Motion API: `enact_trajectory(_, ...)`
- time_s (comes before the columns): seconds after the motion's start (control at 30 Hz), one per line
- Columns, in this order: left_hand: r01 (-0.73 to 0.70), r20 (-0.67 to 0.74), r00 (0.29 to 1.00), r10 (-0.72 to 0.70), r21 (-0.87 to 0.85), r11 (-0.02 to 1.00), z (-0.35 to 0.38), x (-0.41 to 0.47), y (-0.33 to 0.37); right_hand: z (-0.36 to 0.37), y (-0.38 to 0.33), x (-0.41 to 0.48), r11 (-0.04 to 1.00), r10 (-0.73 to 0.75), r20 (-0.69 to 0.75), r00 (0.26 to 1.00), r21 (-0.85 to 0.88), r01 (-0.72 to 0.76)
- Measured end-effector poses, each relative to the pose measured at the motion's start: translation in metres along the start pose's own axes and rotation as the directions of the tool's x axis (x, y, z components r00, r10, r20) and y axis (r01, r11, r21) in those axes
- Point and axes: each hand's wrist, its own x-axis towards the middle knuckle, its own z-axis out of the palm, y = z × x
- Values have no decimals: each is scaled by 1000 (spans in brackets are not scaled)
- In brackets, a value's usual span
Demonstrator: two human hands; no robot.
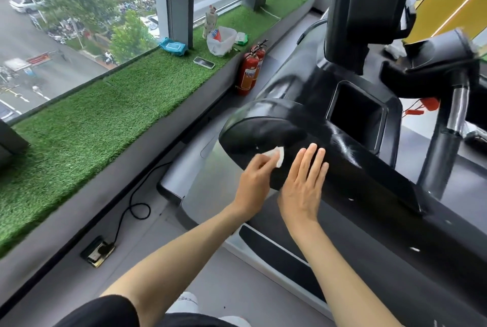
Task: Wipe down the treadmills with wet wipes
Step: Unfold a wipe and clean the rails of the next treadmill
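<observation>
Black glossy plastic covers the treadmill [350, 168] console, which fills the right of the view. The person's left hand [254, 180] has its fingers curled round a white wet wipe [278, 156], bunched and held against the rounded left end of the console. The right hand [303, 184] lies flat just beside it, fingers straight and close together, palm down on the same black surface, holding nothing. A square recess [355, 113] is sunk into the console further up from the hands.

Along the window to the left runs a ledge covered in green fake grass [105, 116]. On it, well apart from the hands, sit a blue pack of wipes [172, 47], a phone [204, 62] lying flat, a white plastic bag [221, 41], an upright bottle [210, 23] just behind the bag, and a green pack [241, 38] beside the bag. Two red fire extinguishers [249, 72] stand on the grey floor against the ledge. A black cord [134, 210] loops across the floor to a floor socket [98, 251] near the ledge.
</observation>
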Motion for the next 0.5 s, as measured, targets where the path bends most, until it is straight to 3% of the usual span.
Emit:
enact_trajectory(0.07, 95, -117, 989, -94, 4, 995, -3, 6, -9, 2, 4, 0, 1000, -21, 5, 1000, -6, 21)
enact_trajectory(0.13, 269, -278, 922, -268, -37, 963, -5, 16, -19, 2, 6, 0, 999, -34, 12, 999, -17, 34)
enact_trajectory(0.2, 276, -271, 924, -270, -16, 961, 0, 15, -14, 1, 4, 0, 1000, -25, 17, 1000, -9, 25)
enact_trajectory(0.33, 20, -64, 998, -17, 48, 999, 13, -19, -1, 0, 1, 2, 999, -2, 47, 999, -33, 4)
enact_trajectory(0.4, 65, -93, 994, -63, 8, 998, 11, -19, -8, -1, 2, 1, 999, -15, 61, 998, -49, 18)
enact_trajectory(0.5, 245, -237, 940, -246, -33, 969, 2, -5, -15, -1, 3, 1, 998, -23, 66, 998, -51, 27)
